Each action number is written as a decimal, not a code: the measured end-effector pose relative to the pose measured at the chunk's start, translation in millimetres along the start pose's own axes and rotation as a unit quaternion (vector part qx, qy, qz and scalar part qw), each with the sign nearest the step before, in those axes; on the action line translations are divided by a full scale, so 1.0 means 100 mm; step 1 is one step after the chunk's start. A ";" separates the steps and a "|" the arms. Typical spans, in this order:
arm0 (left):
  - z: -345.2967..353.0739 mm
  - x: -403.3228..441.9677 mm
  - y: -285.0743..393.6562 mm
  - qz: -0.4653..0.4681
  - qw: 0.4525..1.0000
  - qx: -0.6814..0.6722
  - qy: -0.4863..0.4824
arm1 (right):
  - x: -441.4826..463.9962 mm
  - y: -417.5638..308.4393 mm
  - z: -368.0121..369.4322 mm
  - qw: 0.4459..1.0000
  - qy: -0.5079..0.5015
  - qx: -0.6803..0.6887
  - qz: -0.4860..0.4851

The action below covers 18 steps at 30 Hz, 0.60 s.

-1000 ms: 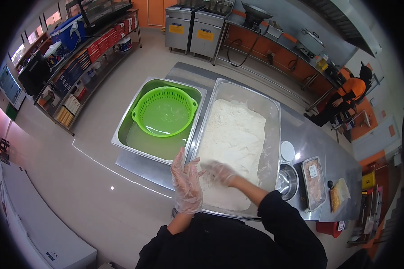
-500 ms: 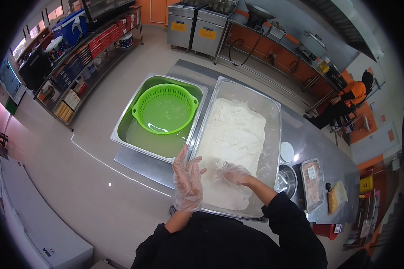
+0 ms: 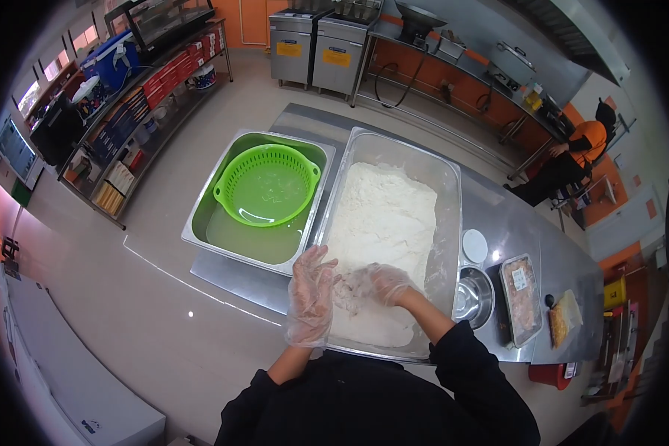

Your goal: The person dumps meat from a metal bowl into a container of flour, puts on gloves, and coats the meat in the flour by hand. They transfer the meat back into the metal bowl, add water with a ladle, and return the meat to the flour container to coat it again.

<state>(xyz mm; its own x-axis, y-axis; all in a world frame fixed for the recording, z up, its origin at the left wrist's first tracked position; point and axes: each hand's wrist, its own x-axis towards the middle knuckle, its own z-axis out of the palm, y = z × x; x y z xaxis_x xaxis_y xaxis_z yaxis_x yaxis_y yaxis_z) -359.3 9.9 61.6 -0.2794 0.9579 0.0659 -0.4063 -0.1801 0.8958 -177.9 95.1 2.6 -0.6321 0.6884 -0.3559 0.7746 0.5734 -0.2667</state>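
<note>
Both my hands wear clear plastic gloves. My left hand (image 3: 311,294) is raised over the near left rim of a deep steel pan (image 3: 448,223), its fingers stretched and palm turned inward. Inside that pan lies a wide bed of white flour (image 3: 383,212). Low over the flour, my right hand (image 3: 388,285) has its fingers curled and pointing left; what they hold, if anything, is hidden. Pale, flour-dusted lumps (image 3: 349,291) show between the two hands, partly blurred. A second steel pan (image 3: 197,223) to the left holds cloudy liquid and a green colander (image 3: 223,192).
Right of the flour pan on the steel table (image 3: 498,215) are a white round lid (image 3: 474,246), a steel bowl (image 3: 485,297), a tray of wrapped raw meat (image 3: 522,301) and a bag of yellow food (image 3: 561,323). A person in orange (image 3: 591,141) sits far right.
My right hand has shifted slightly right, and the pale lumps now show beside its fingers. My left hand's fingers have moved a little lower. The view has shifted slightly.
</note>
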 end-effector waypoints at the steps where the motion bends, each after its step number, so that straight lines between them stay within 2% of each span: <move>1: 0.00 0.00 0.00 0.003 1.000 0.007 -0.002 | 0.03 -0.09 0.11 0.996 0.041 -0.063 -0.038; 3: 0.01 0.02 -0.01 0.009 1.000 0.017 -0.006 | 0.07 -0.35 0.45 0.967 0.124 -0.190 -0.112; 6: 0.00 0.03 -0.02 0.013 0.999 0.029 -0.005 | 0.28 -0.23 1.14 0.947 0.278 -0.136 -0.083; 7: 0.00 0.01 -0.02 0.011 0.999 0.030 0.000 | 0.17 -0.21 0.96 0.988 0.134 -0.070 0.006; 10: 0.02 -0.01 -0.01 0.018 0.999 0.047 0.001 | 0.27 0.15 0.83 0.995 0.056 0.001 0.085; 13: 0.02 0.00 -0.03 0.022 0.998 0.064 -0.004 | 0.05 0.13 0.42 0.992 0.086 -0.024 0.084; 16: 0.01 -0.02 -0.04 0.023 0.997 0.067 -0.010 | 0.03 0.06 0.12 0.985 0.101 0.061 0.124; 18: 0.00 -0.01 -0.06 0.028 0.997 0.064 -0.013 | -0.03 0.01 -0.14 0.990 0.045 0.102 0.090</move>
<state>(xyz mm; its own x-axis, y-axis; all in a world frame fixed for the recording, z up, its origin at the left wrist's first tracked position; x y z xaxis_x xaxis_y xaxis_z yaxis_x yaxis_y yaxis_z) -356.6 10.0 56.6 -0.2748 0.9531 0.1269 -0.2763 -0.2047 0.9390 -175.0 99.9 16.4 -0.4762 0.8132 -0.3344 0.8566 0.3432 -0.3852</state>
